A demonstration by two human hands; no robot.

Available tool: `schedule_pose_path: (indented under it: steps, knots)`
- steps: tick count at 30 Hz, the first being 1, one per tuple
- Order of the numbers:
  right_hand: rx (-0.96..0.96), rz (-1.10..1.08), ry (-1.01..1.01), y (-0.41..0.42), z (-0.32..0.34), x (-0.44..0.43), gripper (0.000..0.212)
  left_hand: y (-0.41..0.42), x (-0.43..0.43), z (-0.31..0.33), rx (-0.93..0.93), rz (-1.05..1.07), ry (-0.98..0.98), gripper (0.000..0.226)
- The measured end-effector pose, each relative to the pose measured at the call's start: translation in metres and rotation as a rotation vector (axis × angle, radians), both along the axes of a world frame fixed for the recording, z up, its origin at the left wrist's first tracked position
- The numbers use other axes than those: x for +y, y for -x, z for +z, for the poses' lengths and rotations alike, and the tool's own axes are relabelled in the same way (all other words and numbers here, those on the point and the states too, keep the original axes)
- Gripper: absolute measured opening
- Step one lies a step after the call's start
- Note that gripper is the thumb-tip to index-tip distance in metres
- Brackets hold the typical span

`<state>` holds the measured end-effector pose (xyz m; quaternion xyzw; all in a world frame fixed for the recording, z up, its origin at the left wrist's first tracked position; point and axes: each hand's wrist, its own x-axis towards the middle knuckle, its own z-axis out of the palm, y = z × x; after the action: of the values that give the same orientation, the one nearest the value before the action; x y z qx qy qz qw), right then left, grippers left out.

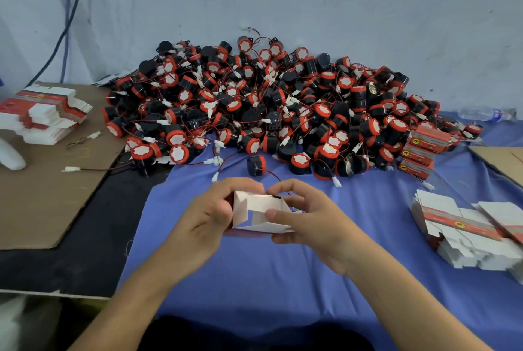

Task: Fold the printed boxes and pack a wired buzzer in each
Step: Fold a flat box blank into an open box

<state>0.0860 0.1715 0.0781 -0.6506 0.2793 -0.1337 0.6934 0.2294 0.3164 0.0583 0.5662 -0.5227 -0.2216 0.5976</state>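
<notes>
A small printed box [256, 210], white inside and red outside, is held over the blue cloth [254, 280] with its flaps open towards me. My left hand [208, 219] grips its left side. My right hand [305, 214] pinches its right side, thumb on the near flap. Behind lies a big heap of black and red wired buzzers [268, 107]. One buzzer [257, 166] sits apart just beyond my hands, its red wire running towards the box.
Flat box blanks are stacked at the right [467, 233] and on brown cardboard at the left [45, 115]. Three closed red boxes [421, 149] stand stacked by the heap's right edge. A plastic bottle [485, 114] lies far right. A white wall backs the table.
</notes>
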Motion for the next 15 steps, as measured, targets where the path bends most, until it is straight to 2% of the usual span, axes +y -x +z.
schedule_pose_path:
  steps: [3,6,10,12,15]
  knots:
    - [-0.012,-0.004,0.039,0.002,0.001,0.004,0.022,0.0,-0.005,0.0,0.061,0.127,0.041,0.039]
    - [-0.039,0.013,0.062,0.004,0.003,0.006,0.019,-0.003,-0.008,-0.007,0.201,0.132,0.014,0.04]
    - [-0.155,0.098,-0.131,0.015,0.008,0.002,0.032,-0.007,-0.003,-0.005,0.289,0.109,0.007,0.038]
    - [-0.191,0.109,-0.177,0.017,0.006,0.002,0.037,-0.006,-0.002,-0.002,0.258,0.101,0.024,0.033]
    - [-0.186,0.07,-0.152,0.012,-0.001,0.01,0.036,0.001,0.0,0.003,0.112,0.122,0.088,0.028]
